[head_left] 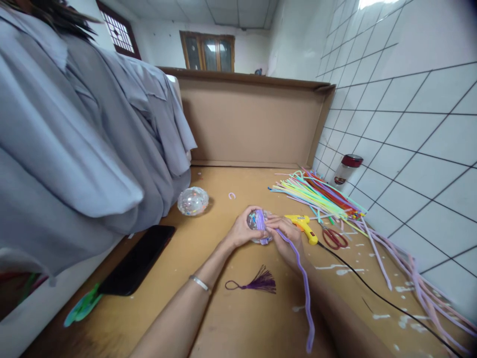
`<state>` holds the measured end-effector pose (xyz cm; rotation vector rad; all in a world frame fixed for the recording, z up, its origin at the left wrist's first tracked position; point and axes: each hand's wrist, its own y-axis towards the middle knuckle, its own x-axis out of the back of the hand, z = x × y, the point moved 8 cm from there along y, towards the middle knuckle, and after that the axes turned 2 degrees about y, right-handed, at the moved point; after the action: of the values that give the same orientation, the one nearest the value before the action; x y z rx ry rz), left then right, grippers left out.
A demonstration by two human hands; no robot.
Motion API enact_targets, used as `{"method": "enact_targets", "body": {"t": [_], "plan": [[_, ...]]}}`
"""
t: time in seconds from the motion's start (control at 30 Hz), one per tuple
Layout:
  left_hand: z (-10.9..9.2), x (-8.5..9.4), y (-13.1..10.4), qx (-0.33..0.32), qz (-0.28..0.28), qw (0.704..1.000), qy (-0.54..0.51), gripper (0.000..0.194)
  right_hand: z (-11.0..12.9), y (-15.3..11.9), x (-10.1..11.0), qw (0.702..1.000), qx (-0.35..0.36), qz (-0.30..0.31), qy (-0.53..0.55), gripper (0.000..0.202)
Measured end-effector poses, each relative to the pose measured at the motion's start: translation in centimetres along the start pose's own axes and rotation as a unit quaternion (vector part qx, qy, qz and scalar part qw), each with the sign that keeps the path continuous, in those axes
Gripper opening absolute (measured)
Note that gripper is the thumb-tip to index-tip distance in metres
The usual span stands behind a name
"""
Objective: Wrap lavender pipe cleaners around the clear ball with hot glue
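At mid-counter (231,328) | left hand (243,227) is clamping its fingers around clear round object (253,220) | right hand (286,233) is pinching purple strand (307,293), fingers together | strand is running lengthwise toward five o'clock

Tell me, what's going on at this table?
Someone's left hand holds a clear round piece with purple strips across it. The right hand presses at it, holding a purple strip whose long end trails over the table. A tassel lies nearer the person; a glue gun and scissors lie to the right, a clear bowl to the left.
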<state>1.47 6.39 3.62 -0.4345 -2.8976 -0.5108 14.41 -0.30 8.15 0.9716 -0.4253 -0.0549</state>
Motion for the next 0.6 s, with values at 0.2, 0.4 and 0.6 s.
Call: {"method": "enact_targets", "body": {"t": [0.2, 0.4, 0.6], "plan": [[0.4, 0.0, 0.1, -0.022, -0.006, 0.999, 0.042, 0.069, 1.4, 0.2, 0.1, 0.996, 0.071, 0.004, -0.057, 0.015], [-1.0, 0.2, -0.1, -0.096, -0.039, 0.989, 0.104, 0.062, 1.6, 0.3, 0.1, 0.993, 0.089, 0.002, -0.071, 0.015], [-1.2, 0.3, -0.4, -0.100, -0.053, 0.987, 0.117, 0.066, 1.6, 0.3, 0.2, 0.994, 0.084, -0.001, -0.069, 0.015]]}}
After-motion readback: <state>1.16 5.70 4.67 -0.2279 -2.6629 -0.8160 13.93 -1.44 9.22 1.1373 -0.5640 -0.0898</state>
